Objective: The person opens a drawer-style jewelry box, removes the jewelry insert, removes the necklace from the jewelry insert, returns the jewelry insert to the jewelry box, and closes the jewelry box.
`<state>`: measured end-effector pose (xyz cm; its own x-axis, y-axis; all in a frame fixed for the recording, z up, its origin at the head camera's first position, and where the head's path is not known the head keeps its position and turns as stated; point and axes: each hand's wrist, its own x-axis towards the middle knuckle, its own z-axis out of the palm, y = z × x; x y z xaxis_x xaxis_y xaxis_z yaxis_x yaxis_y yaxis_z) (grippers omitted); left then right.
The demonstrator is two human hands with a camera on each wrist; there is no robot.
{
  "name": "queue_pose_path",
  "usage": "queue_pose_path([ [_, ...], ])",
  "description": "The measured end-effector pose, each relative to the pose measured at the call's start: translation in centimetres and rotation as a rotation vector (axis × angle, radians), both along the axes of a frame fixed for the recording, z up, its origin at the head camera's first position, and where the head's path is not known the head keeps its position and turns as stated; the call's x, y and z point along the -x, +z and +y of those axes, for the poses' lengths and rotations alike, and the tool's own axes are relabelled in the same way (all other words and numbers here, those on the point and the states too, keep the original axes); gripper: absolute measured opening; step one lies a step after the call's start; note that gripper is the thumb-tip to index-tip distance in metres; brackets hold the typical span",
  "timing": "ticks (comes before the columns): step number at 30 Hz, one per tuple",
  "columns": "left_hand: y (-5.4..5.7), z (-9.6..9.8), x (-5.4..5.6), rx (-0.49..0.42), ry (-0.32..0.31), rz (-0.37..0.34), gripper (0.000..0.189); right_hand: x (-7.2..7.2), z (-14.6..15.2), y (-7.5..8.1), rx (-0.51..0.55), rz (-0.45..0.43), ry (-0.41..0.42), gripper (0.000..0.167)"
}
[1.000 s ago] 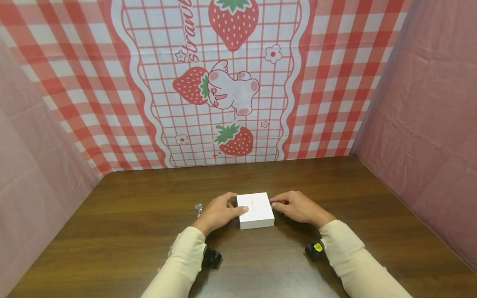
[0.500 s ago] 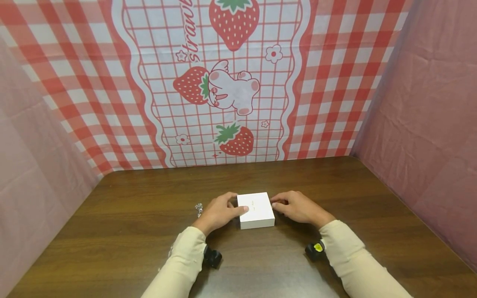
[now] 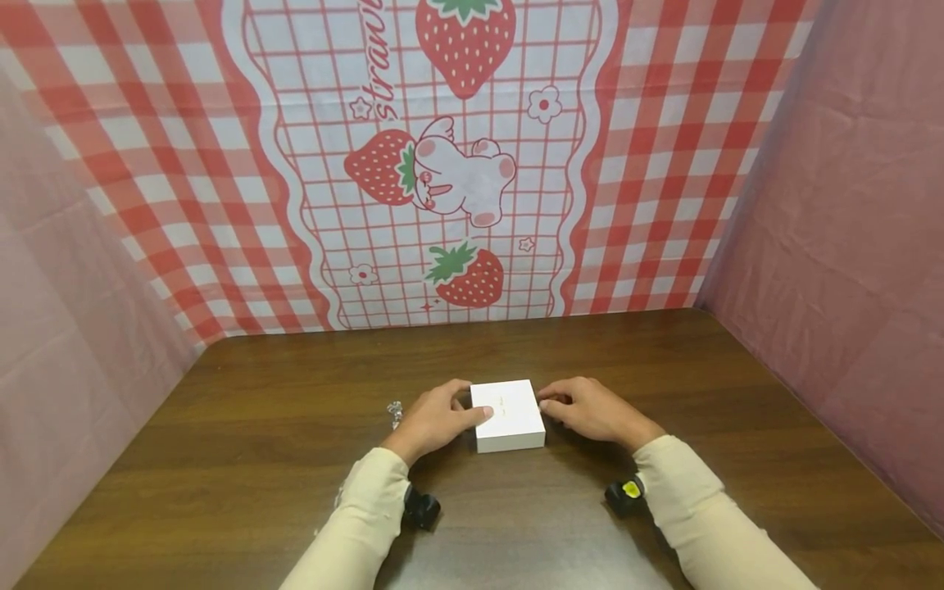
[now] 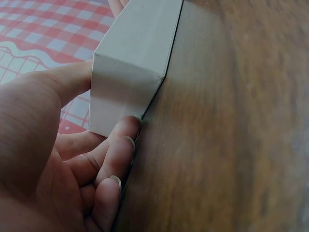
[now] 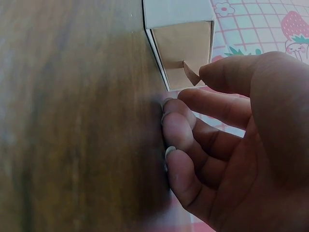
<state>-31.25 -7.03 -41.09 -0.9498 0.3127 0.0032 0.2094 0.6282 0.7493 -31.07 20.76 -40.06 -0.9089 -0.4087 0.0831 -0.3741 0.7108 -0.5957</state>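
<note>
A small white drawer box (image 3: 510, 418) with tiny gold lettering on top sits mid-table. My left hand (image 3: 437, 422) holds it from the left, thumb on the lid and forefinger at the far corner. In the left wrist view, the other fingers (image 4: 120, 150) curl low against the box's side. The right wrist view shows a tan drawer front (image 5: 178, 43) with a small pull tab (image 5: 190, 73). At this tab is the thumb tip of my right hand (image 3: 590, 410), its forefinger just below and its other fingers loosely bent near the tabletop.
Left of my left hand, a shiny silvery piece of jewelry (image 3: 396, 414) lies partly hidden on the brown wooden table (image 3: 295, 393). A red-and-white strawberry-print cloth (image 3: 472, 164) hangs at the back, with pink cloth (image 3: 833, 246) along the sides.
</note>
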Motion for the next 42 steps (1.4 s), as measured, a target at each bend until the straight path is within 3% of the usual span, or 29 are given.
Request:
queue_pose_path([
  [12,0.3,-0.2,0.0,0.0,-0.002,0.001,0.073,0.3,-0.1,0.0,0.013,0.007,0.012,0.027],
  [23,-0.3,0.8,-0.1,-0.022,-0.023,-0.017,0.076,0.0,1.0,-0.5,-0.018,0.054,0.005,0.025],
  [32,-0.7,-0.1,-0.3,-0.008,0.004,-0.026,0.074,0.1,0.1,-0.8,0.018,-0.015,0.004,0.027],
  [42,-0.3,-0.1,0.1,-0.01,-0.003,-0.003,0.073,0.4,0.1,-0.5,0.029,0.003,0.0,0.025],
])
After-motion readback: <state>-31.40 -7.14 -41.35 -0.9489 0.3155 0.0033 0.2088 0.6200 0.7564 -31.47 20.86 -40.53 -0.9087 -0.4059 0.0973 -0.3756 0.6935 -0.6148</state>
